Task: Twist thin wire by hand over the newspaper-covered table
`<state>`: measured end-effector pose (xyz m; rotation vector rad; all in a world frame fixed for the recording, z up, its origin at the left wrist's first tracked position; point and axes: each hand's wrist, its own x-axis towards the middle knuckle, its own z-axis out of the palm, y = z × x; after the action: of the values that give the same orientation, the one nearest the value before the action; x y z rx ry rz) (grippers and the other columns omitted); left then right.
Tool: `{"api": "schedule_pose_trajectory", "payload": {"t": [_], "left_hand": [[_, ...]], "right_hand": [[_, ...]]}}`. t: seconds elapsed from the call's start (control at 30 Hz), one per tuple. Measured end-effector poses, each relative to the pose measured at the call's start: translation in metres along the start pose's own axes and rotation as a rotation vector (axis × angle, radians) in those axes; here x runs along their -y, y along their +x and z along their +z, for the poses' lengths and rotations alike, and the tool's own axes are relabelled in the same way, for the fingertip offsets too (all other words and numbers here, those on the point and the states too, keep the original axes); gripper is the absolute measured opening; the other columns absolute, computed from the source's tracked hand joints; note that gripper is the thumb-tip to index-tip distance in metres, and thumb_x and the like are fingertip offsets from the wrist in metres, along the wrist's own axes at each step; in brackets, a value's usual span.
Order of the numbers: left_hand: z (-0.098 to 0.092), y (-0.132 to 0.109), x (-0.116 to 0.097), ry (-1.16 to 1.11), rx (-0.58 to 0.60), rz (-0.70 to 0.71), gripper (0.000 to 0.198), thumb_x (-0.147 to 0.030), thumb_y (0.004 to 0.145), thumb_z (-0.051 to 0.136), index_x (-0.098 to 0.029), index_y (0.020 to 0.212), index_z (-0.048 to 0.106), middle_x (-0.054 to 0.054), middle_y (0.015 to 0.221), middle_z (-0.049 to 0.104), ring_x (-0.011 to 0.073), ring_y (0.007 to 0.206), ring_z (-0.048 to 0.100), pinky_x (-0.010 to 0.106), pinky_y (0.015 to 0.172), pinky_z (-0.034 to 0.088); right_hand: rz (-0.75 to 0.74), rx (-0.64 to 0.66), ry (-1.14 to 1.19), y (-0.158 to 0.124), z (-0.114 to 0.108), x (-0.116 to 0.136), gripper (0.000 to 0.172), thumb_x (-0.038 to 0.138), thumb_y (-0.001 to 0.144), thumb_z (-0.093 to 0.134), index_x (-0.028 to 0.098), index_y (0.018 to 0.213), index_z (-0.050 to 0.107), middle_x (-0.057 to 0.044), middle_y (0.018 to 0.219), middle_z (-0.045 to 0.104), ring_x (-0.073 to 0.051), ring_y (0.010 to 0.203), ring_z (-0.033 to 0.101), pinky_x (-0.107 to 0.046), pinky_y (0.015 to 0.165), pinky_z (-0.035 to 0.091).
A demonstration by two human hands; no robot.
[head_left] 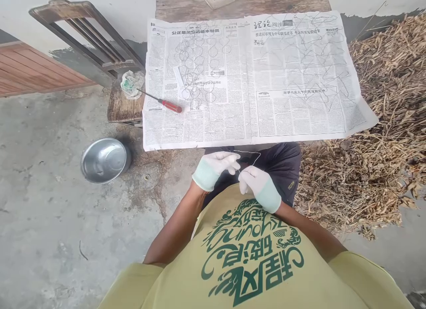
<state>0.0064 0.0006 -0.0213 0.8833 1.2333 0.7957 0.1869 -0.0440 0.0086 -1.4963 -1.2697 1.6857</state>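
Both gloved hands, left hand (215,167) and right hand (258,185), pinch a thin pale wire (249,157), bent into an angular loop above the lap. Beyond lie a spread newspaper (253,78), a red-handled screwdriver (168,104) and a steel bowl (104,159).

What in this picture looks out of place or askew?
The chair lies tipped against the wall. The screwdriver rests half off the newspaper. Both gloved hands, left and right, pinch a thin wire; nothing is spilled.
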Motion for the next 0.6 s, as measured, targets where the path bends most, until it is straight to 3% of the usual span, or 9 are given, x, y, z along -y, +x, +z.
{"api": "schedule_pose_trajectory", "payload": {"t": [0.23, 0.33, 0.43, 0.6], "left_hand": [[0.006, -0.014, 0.000, -0.032, 0.015, 0.015, 0.035, -0.044, 0.088, 0.082, -0.015, 0.107, 0.084, 0.009, 0.092, 0.083, 0.0171, 0.072, 0.072, 0.034, 0.081, 0.062], [0.003, -0.012, 0.006, -0.105, 0.016, 0.030, 0.039, -0.048, 0.089, 0.082, -0.013, 0.105, 0.084, 0.011, 0.094, 0.083, 0.0170, 0.069, 0.071, 0.034, 0.077, 0.062], [0.001, -0.003, 0.014, -0.241, 0.095, -0.029, 0.046, -0.055, 0.083, 0.085, -0.012, 0.100, 0.084, 0.012, 0.086, 0.082, 0.0164, 0.062, 0.070, 0.033, 0.068, 0.061], [-0.001, 0.010, 0.021, -0.367, 0.183, -0.157, 0.047, -0.062, 0.070, 0.091, -0.016, 0.075, 0.081, 0.010, 0.071, 0.079, 0.0164, 0.053, 0.068, 0.032, 0.060, 0.060]], "right_hand": [[-0.006, -0.022, -0.015, 0.002, 0.000, -0.002, 0.028, 0.027, 0.095, 0.051, 0.025, 0.068, 0.058, -0.001, 0.066, 0.069, -0.018, 0.072, 0.064, -0.030, 0.075, 0.053], [-0.023, 0.016, -0.014, 0.001, -0.001, 0.000, 0.029, 0.027, 0.095, 0.051, 0.025, 0.067, 0.058, -0.001, 0.066, 0.069, -0.018, 0.073, 0.064, -0.030, 0.078, 0.053], [-0.051, 0.050, -0.013, 0.001, -0.004, 0.000, 0.030, 0.026, 0.095, 0.051, 0.025, 0.065, 0.058, -0.001, 0.069, 0.071, -0.018, 0.078, 0.066, -0.031, 0.084, 0.054], [-0.095, 0.071, -0.029, 0.001, -0.006, -0.007, 0.033, 0.026, 0.097, 0.050, 0.025, 0.066, 0.060, -0.001, 0.072, 0.073, -0.019, 0.080, 0.067, -0.032, 0.088, 0.054]]}}
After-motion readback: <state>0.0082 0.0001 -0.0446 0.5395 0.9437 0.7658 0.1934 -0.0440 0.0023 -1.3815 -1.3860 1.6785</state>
